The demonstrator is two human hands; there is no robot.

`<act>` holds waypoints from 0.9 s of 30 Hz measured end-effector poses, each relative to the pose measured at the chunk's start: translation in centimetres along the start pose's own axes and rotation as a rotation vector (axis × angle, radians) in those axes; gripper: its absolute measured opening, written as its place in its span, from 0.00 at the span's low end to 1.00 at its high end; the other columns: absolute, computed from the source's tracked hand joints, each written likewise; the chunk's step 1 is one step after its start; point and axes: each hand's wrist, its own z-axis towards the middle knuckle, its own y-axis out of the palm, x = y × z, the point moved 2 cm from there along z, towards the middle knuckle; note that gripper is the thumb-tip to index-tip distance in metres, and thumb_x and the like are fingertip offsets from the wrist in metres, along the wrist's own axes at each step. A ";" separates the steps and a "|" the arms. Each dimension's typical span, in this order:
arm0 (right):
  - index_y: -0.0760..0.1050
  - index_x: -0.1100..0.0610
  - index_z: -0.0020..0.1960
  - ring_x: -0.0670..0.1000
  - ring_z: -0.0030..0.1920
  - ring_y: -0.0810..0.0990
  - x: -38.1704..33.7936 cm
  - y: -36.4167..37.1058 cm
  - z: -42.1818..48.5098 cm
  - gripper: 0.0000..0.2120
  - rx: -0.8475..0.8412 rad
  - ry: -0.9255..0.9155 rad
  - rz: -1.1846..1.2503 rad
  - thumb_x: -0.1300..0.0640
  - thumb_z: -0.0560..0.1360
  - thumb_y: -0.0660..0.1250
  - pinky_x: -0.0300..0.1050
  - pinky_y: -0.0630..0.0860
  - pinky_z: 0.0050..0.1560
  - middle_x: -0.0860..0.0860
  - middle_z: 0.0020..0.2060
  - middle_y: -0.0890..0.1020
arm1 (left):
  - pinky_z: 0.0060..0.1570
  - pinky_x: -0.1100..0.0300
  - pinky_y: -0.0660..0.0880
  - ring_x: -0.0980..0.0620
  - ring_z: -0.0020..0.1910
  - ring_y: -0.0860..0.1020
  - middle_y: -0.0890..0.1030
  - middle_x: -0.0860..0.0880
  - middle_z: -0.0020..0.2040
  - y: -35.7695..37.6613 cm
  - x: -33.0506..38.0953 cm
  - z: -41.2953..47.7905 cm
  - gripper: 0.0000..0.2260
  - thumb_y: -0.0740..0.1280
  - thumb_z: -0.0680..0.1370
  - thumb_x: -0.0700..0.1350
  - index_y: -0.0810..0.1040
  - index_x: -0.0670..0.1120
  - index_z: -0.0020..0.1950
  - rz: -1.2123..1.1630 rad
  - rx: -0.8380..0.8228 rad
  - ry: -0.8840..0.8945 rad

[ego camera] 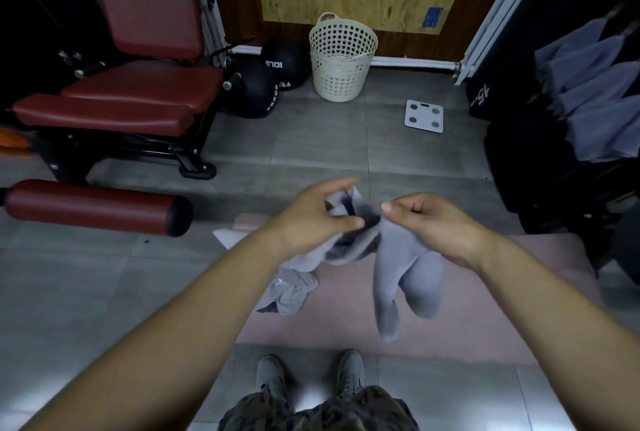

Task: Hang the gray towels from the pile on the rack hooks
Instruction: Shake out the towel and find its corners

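Gray towel point(398, 257): held above pink mat point(346, 320), folds hanging. Left hand point(313, 214): thumb and fingers pinching its top. Right hand point(429, 223): fingers curled, pinching alongside. Crumpled towel point(291, 288): mat's left edge. Hung towels point(595, 91): far right.

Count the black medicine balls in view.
2. One medicine ball sits by the wall, left of the basket; the other ball lies nearer, beside the red bench. More may be hidden behind the bench.

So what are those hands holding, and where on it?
A gray towel: the left hand and right hand both pinch its bunched top; the rest hangs down.
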 end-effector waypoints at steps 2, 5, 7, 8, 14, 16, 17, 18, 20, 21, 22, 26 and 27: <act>0.73 0.70 0.43 0.53 0.40 0.72 -0.7 0.3 0.5 0.41 -0.004 0.009 -0.010 0.27 0.67 0.68 0.52 0.69 0.44 0.58 0.36 0.77 | 0.59 0.69 0.73 0.63 0.58 0.79 0.83 0.55 0.59 1.2 0.6 0.2 0.18 0.72 0.76 0.36 0.79 0.49 0.65 -0.081 -0.160 0.037; 0.78 0.69 0.47 0.54 0.42 0.79 -1.2 -0.3 0.4 0.39 0.001 0.019 -0.005 0.30 0.69 0.68 0.54 0.76 0.50 0.65 0.43 0.84 | 0.52 0.70 0.74 0.61 0.50 0.81 0.85 0.53 0.49 1.2 0.5 0.7 0.08 0.73 0.77 0.40 0.83 0.44 0.56 -0.035 -0.173 0.057; 0.78 0.64 0.41 0.54 0.38 0.74 -1.2 -0.8 0.1 0.31 0.001 0.007 0.003 0.33 0.69 0.71 0.50 0.72 0.42 0.61 0.35 0.79 | 0.46 0.71 0.73 0.61 0.42 0.78 0.82 0.52 0.43 1.0 0.3 1.0 0.07 0.74 0.76 0.42 0.82 0.40 0.52 0.015 -0.123 0.049; 0.76 0.60 0.37 0.53 0.36 0.69 -1.2 -1.0 -0.1 0.27 -0.004 0.012 0.006 0.35 0.68 0.72 0.48 0.67 0.38 0.59 0.33 0.73 | 0.43 0.71 0.72 0.61 0.39 0.76 0.80 0.52 0.41 1.0 0.3 0.9 0.07 0.74 0.76 0.41 0.81 0.39 0.49 0.014 -0.094 0.056; 0.76 0.61 0.44 0.51 0.38 0.79 0.2 -0.8 -0.9 0.18 -0.136 0.064 -0.079 0.46 0.75 0.74 0.44 0.75 0.40 0.53 0.38 0.81 | 0.41 0.62 0.69 0.52 0.39 0.73 0.78 0.49 0.37 -0.6 0.5 1.1 0.07 0.72 0.76 0.39 0.77 0.47 0.42 -0.226 0.021 0.102; 0.80 0.61 0.51 0.51 0.44 0.83 0.5 -1.0 -1.1 0.16 -0.145 0.084 -0.088 0.48 0.77 0.71 0.47 0.78 0.48 0.56 0.45 0.85 | 0.39 0.65 0.68 0.56 0.35 0.72 0.77 0.53 0.33 -1.4 0.6 1.3 0.11 0.71 0.77 0.36 0.74 0.49 0.40 -0.354 0.224 0.093; 0.79 0.63 0.51 0.52 0.42 0.81 0.7 -1.2 -1.0 0.19 -0.125 0.075 -0.087 0.46 0.77 0.71 0.50 0.77 0.48 0.58 0.42 0.84 | 0.37 0.65 0.67 0.57 0.33 0.71 0.74 0.54 0.32 -2.1 0.5 1.3 0.12 0.71 0.76 0.36 0.73 0.49 0.39 -0.420 0.361 0.078; 0.76 0.66 0.49 0.53 0.40 0.77 0.8 -1.4 -0.9 0.24 -0.087 0.057 -0.104 0.42 0.76 0.70 0.51 0.74 0.46 0.58 0.39 0.80 | 0.35 0.65 0.67 0.57 0.32 0.69 0.72 0.54 0.31 -2.7 0.1 1.3 0.12 0.71 0.76 0.36 0.73 0.49 0.38 -0.480 0.490 0.065; 0.70 0.66 0.43 0.51 0.38 0.71 1.1 -1.6 -0.5 0.29 0.009 0.005 -0.186 0.37 0.73 0.67 0.52 0.70 0.43 0.54 0.35 0.73 | 0.37 0.63 0.68 0.56 0.33 0.69 0.71 0.53 0.32 -3.5 -0.9 1.1 0.11 0.72 0.76 0.37 0.73 0.48 0.39 -0.512 0.677 0.045; 0.68 0.64 0.41 0.51 0.37 0.69 1.2 -1.6 -0.3 0.29 0.058 -0.017 -0.219 0.36 0.73 0.65 0.53 0.69 0.41 0.53 0.34 0.71 | 0.39 0.62 0.70 0.56 0.34 0.71 0.72 0.53 0.33 -3.6 -1.5 1.0 0.09 0.72 0.76 0.39 0.74 0.47 0.41 -0.462 0.738 0.034; 0.67 0.63 0.41 0.51 0.36 0.69 1.2 -1.4 0.0 0.27 0.108 -0.037 -0.225 0.38 0.75 0.65 0.54 0.70 0.40 0.53 0.33 0.70 | 0.42 0.61 0.72 0.56 0.36 0.72 0.74 0.53 0.35 -3.4 -1.9 0.9 0.08 0.72 0.77 0.40 0.74 0.46 0.43 -0.397 0.771 0.019; 0.72 0.64 0.43 0.48 0.35 0.67 -0.3 -0.7 0.3 0.15 0.200 -0.165 -0.158 0.53 0.81 0.65 0.44 0.66 0.36 0.52 0.33 0.70 | 0.45 0.69 0.75 0.58 0.45 0.78 0.78 0.56 0.51 -2.2 -2.5 0.7 0.18 0.72 0.77 0.37 0.74 0.50 0.64 -0.187 0.537 -0.034; 0.73 0.64 0.43 0.47 0.35 0.67 -0.7 -0.5 0.3 0.14 0.165 -0.188 -0.151 0.54 0.81 0.66 0.42 0.65 0.35 0.51 0.33 0.70 | 0.48 0.72 0.74 0.62 0.50 0.78 0.77 0.58 0.58 -1.9 -2.3 0.7 0.26 0.74 0.75 0.37 0.71 0.53 0.70 -0.168 0.395 -0.004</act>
